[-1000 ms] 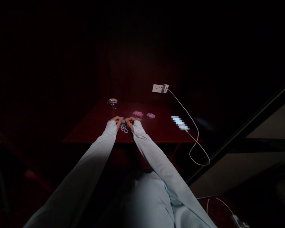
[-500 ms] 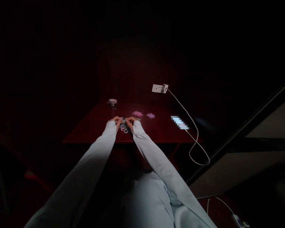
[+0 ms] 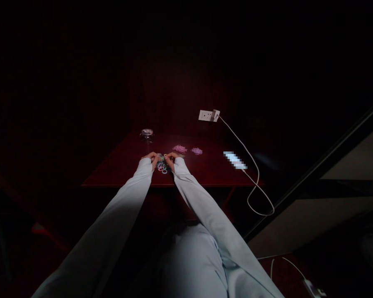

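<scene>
A loose pile of small coloured rings that look like hair ties (image 3: 162, 167) lies near the front of the dark red table, between my hands. My left hand (image 3: 151, 157) is at the pile's left side, thumb and fingers pinched together; what is in the pinch is too small to make out. From the right, my right hand (image 3: 171, 158) reaches over the pile with its fingertips closed on a small yellowish hair tie (image 3: 165, 155). Just beyond my right hand sit a pink heap of hair ties (image 3: 180, 149) and a purple heap of hair ties (image 3: 197, 151).
A clear jar with a pale lid (image 3: 147, 133) stands at the table's back left. On the right lies a blurred-out phone (image 3: 235, 160), its white cable (image 3: 257, 165) looping past the table edge up to a wall socket (image 3: 205, 115). A power strip (image 3: 312, 288) is on the floor.
The yellowish hair tie at my right fingertips shows a little more plainly. My hands have hardly moved, and the heaps, jar and phone stay put.
</scene>
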`<state>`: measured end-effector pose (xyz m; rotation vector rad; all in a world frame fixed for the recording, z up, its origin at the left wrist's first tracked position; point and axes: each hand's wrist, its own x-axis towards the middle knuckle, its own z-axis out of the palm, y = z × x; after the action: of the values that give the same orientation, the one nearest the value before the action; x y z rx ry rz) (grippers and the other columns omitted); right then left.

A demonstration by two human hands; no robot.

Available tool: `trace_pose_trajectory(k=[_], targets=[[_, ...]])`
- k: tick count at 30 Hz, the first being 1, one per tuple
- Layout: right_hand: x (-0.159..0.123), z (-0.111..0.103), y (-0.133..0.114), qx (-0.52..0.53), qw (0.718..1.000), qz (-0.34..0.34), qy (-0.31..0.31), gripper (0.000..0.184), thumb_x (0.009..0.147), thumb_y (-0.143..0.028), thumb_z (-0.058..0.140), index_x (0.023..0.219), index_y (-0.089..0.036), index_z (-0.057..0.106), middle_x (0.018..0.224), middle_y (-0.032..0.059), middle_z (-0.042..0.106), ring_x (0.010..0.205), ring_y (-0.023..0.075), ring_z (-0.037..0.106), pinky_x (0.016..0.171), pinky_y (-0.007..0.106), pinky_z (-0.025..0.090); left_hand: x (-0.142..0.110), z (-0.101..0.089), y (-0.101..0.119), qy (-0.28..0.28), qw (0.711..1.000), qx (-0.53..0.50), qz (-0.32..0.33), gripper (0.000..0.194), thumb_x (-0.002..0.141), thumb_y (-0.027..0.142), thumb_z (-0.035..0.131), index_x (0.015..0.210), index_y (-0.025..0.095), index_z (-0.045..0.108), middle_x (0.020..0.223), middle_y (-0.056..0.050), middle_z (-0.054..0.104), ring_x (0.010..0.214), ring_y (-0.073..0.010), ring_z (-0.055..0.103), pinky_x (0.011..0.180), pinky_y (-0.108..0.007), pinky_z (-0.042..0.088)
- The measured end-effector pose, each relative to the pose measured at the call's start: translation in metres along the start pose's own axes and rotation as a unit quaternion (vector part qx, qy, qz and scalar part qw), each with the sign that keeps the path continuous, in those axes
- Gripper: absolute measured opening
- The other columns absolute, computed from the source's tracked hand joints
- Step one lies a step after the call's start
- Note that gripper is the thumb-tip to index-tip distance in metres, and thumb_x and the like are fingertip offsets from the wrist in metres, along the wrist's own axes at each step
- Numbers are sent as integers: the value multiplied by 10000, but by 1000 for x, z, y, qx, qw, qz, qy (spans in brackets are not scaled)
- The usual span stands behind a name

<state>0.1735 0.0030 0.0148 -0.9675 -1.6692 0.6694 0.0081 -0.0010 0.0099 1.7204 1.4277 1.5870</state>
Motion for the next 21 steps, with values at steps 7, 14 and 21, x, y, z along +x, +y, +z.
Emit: trace_pose_trajectory(k=[7,14,21], targets=[[0,1,3,8,1000,-1,-7,326,882,-540,670,796,-226,663,686,-22,564,628,140,464,589,254,371,-1,1,0,-4,1000,-13,-1,278,837,446,609,686,213,631,551,14,583,514,-136,492,513,-232,371],[4,0,5,-47,998,-39,19,297,920,-485,647,770,-234,700,745,-7,625,670,151,509,660,273,422,-2,-1,5,-3,1000,-4,-6,321,852,488,620,682,215,618,533,25,575,496,-127,487,505,-225,362],[4,-32,-2,-174,970,53,160,262,974,-436,608,900,-248,775,1032,40,742,1007,226,602,924,340,435,-3,2,1,2,999,-33,-24,334,878,494,593,695,216,611,562,16,614,456,-124,496,498,-233,374]])
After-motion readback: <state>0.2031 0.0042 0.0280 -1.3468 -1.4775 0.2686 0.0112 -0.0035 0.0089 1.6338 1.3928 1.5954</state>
